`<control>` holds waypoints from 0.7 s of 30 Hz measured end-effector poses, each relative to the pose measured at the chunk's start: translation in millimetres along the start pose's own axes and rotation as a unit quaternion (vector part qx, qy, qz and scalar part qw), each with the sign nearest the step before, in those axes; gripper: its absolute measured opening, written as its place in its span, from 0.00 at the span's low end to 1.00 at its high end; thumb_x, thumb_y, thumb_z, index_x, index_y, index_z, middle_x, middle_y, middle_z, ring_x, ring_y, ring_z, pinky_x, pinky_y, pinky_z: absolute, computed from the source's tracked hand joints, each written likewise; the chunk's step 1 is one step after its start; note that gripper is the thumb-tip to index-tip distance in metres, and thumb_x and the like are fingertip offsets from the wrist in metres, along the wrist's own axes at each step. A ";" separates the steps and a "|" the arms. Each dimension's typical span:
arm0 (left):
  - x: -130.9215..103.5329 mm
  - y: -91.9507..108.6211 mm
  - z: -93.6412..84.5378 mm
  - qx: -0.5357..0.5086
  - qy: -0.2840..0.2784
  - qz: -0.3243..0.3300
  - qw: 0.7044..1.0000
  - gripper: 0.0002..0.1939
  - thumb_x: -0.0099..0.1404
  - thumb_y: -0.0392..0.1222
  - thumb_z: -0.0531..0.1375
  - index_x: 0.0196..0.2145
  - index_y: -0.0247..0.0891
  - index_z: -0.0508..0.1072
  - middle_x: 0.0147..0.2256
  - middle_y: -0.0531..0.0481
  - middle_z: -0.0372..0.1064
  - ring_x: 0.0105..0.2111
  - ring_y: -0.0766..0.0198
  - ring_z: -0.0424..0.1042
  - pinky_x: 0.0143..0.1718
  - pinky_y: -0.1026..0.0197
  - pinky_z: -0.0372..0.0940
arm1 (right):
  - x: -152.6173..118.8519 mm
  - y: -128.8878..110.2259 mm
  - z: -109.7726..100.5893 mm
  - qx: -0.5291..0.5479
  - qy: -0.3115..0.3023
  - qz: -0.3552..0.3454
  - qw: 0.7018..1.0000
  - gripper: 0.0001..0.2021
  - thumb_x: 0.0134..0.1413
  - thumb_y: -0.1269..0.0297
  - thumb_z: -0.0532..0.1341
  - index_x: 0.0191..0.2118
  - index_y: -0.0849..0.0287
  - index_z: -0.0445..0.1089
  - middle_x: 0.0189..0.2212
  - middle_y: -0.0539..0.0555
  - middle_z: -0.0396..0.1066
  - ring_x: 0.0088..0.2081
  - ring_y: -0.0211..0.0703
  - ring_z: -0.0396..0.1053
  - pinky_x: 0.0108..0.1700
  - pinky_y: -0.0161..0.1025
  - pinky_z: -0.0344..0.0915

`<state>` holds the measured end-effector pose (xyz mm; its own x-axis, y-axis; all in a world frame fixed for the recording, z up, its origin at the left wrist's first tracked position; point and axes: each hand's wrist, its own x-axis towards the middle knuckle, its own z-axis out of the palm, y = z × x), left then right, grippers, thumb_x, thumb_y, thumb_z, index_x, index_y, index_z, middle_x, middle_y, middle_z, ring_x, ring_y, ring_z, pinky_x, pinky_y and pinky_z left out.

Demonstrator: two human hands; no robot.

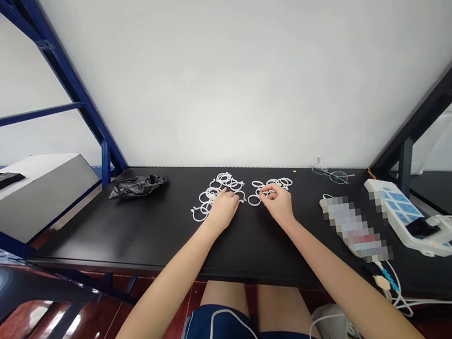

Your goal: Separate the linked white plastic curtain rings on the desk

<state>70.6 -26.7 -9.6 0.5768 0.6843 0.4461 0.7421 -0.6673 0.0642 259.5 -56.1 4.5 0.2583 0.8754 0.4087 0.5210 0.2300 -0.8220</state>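
Two groups of thin white rings lie on the black tabletop (141, 226). In the left group (201, 213) the rings are tangled, and several have a gap with small knobbed ends. My left hand (224, 210) rests on this group's right side, its fingers bent together and pointing down; what is under the fingertips is hidden. The right group (284, 182) is smaller, and its rings overlap. Over its near left part, my right hand (279, 201) has thumb and forefinger pinched at a white ring. One ring (253, 200) lies flat just left of that hand.
A crumpled black plastic bag (138, 186) lies at the back left. Glasses (331, 174), a blurred-out phone (356, 227) with a cable, and a white power strip (409, 216) are at the right. Blue metal frame posts (70, 79) and a white wall (238, 78) border the table.
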 end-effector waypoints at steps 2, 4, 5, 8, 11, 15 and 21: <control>-1.0 -1.7 -1.6 -0.009 0.003 -0.001 1.000 0.10 0.69 0.34 0.52 0.31 0.36 0.70 0.30 0.48 0.70 0.34 0.61 0.72 0.58 0.50 0.60 | -0.2 -0.2 0.9 -0.001 -0.002 -0.016 1.000 0.02 0.46 0.65 0.61 0.28 0.56 0.68 0.10 0.41 0.55 0.15 0.35 0.55 0.28 0.38 0.59; -2.1 -2.1 -3.7 -0.017 0.006 0.001 1.000 0.09 0.69 0.35 0.53 0.32 0.35 0.70 0.32 0.48 0.69 0.36 0.61 0.72 0.56 0.51 0.62 | -0.3 -0.4 1.8 0.001 -0.005 -0.031 0.999 0.02 0.46 0.64 0.61 0.28 0.56 0.69 0.11 0.41 0.56 0.15 0.35 0.55 0.27 0.37 0.59; -2.7 -1.8 -4.9 -0.022 0.008 0.002 1.000 0.08 0.69 0.35 0.53 0.32 0.35 0.70 0.33 0.47 0.69 0.37 0.60 0.72 0.53 0.52 0.64 | -0.5 -0.7 2.2 0.005 -0.007 -0.036 0.999 0.03 0.47 0.64 0.61 0.28 0.56 0.69 0.12 0.42 0.57 0.15 0.35 0.55 0.26 0.37 0.59; -4.1 0.5 -7.6 -0.038 0.025 0.007 0.999 0.08 0.69 0.36 0.53 0.34 0.36 0.70 0.41 0.44 0.69 0.40 0.59 0.72 0.47 0.53 0.68 | -1.6 -3.6 2.9 0.020 -0.024 -0.040 0.999 0.05 0.49 0.61 0.62 0.29 0.56 0.69 0.14 0.44 0.61 0.16 0.35 0.58 0.25 0.36 0.58; -5.0 3.4 -9.0 -0.044 0.054 0.008 0.998 0.09 0.70 0.38 0.52 0.34 0.36 0.69 0.52 0.40 0.65 0.44 0.56 0.72 0.46 0.51 0.69 | -3.6 -7.4 3.8 0.039 -0.046 -0.052 0.997 0.07 0.51 0.59 0.61 0.32 0.57 0.69 0.17 0.47 0.66 0.17 0.36 0.61 0.25 0.36 0.60; -5.7 5.6 -10.0 -0.054 0.074 0.011 0.996 0.10 0.71 0.39 0.49 0.35 0.35 0.68 0.59 0.36 0.57 0.50 0.54 0.70 0.48 0.50 0.69 | -5.5 -8.6 5.1 0.034 -0.061 -0.083 0.994 0.07 0.52 0.60 0.61 0.33 0.57 0.70 0.19 0.48 0.68 0.17 0.36 0.61 0.25 0.36 0.60; -5.6 5.8 -12.5 -0.071 0.060 0.015 0.996 0.08 0.71 0.39 0.49 0.37 0.37 0.66 0.53 0.38 0.63 0.52 0.53 0.68 0.50 0.50 0.67 | -5.4 -6.2 5.0 0.016 -0.060 -0.082 0.995 0.06 0.52 0.61 0.60 0.32 0.57 0.70 0.18 0.47 0.67 0.16 0.35 0.58 0.25 0.36 0.59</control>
<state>67.3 -38.0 -0.5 0.5461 0.6295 0.5528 0.6645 -0.7273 0.1718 250.8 -60.1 5.4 0.0716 0.8686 0.4903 0.5222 0.3862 -0.7604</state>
